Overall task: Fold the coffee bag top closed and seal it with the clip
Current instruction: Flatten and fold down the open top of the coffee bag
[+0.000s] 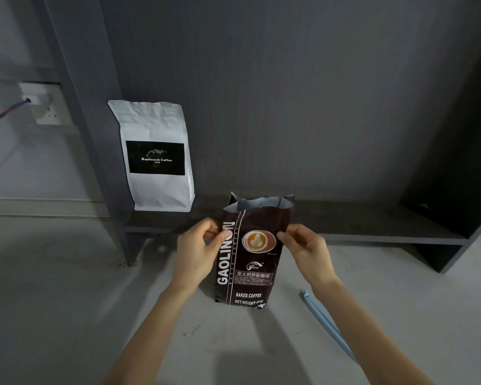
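Brown bag [250,257] stood upright on the worktop [67,301], mouth open. Left hand [197,245] and right hand [303,247] each pinched a side edge. Clip [325,323] lay just right. Risk: an uneven fold could tip the bag, spilling coffee.

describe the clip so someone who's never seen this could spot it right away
Start at the dark brown foil coffee bag standing open on the pale grey floor, pinched by the left hand and right hand. To its right, partly under the right forearm, lies a long thin pale blue plastic clip. It is the only blue, stick-shaped thing there, and nothing is gripping it.
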